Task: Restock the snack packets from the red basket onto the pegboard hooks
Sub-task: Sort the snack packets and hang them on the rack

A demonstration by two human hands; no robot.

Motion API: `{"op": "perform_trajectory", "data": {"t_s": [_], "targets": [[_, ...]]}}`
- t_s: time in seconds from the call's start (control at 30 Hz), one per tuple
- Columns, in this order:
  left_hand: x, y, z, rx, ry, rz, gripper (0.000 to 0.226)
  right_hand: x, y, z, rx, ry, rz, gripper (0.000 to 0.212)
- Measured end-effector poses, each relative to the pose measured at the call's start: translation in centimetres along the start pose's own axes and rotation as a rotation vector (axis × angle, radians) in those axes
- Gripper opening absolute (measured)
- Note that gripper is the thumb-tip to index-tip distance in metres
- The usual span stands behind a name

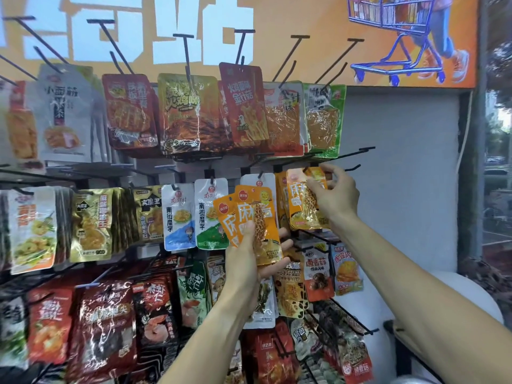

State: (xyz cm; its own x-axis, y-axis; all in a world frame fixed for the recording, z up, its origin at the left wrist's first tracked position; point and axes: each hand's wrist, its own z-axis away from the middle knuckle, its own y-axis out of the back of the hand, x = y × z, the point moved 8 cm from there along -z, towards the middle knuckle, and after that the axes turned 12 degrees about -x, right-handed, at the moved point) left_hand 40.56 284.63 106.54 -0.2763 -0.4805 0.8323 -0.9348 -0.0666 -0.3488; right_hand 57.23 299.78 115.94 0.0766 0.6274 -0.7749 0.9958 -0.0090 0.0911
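My left hand (245, 261) grips a small fan of orange snack packets (250, 217) in front of the middle row of the pegboard. My right hand (336, 195) is raised to the right and pinches one more orange packet (300, 206) at its top, right at a black hook (310, 167) in the middle row. Matching orange packets hang behind that one. The red basket is out of view.
Rows of black hooks (188, 54) carry many snack packets, red and yellow ones on top (182, 112), white ones (177, 217) left of my hands, darker ones below (105, 328). Bare hooks (357, 153) jut out at the right before a grey wall (401, 189).
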Motion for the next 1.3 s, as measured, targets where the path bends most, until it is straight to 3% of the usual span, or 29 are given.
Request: {"op": "perform_trajectory", "data": {"t_s": [0.27, 0.43, 0.53, 0.63, 0.73, 0.87, 1.0, 1.3], "targets": [[0.3, -0.7, -0.2, -0.032, 0.028, -0.043, 0.035, 1.1, -3.5, -2.6, -0.116, -0.130, 0.225, 0.053], [0.3, 0.2, -0.1, -0.009, 0.018, -0.041, 0.035, 0.5, -2.9, -0.9, -0.072, -0.130, 0.299, 0.061], [0.0, 0.6, -0.2, 0.034, 0.029, -0.029, 0.034, 0.3, -2.1, 4.0, -0.066, -0.086, -0.015, 0.047], [-1.1, -0.1, -0.5, 0.080, 0.062, -0.064, 0.035, -0.1, -4.0, 9.2, -0.248, -0.143, -0.434, 0.041], [-2.3, -0.9, -0.7, 0.112, 0.107, -0.100, 0.035, 1.0, -4.5, 10.6, -0.216, -0.162, -0.507, 0.037], [-2.7, -1.7, -0.6, 0.040, 0.142, -0.098, 0.034, 2.2, -3.5, 9.7, -0.129, -0.179, -0.562, 0.035], [-2.6, -1.0, 0.0, 0.022, 0.188, -0.076, 0.043, 1.6, -1.6, 7.0, -0.037, -0.129, -0.423, 0.037], [-1.6, 0.1, 0.4, 0.024, 0.165, -0.082, 0.053, -1.7, -0.9, 2.4, -0.082, 0.001, -0.103, 0.037]]}}
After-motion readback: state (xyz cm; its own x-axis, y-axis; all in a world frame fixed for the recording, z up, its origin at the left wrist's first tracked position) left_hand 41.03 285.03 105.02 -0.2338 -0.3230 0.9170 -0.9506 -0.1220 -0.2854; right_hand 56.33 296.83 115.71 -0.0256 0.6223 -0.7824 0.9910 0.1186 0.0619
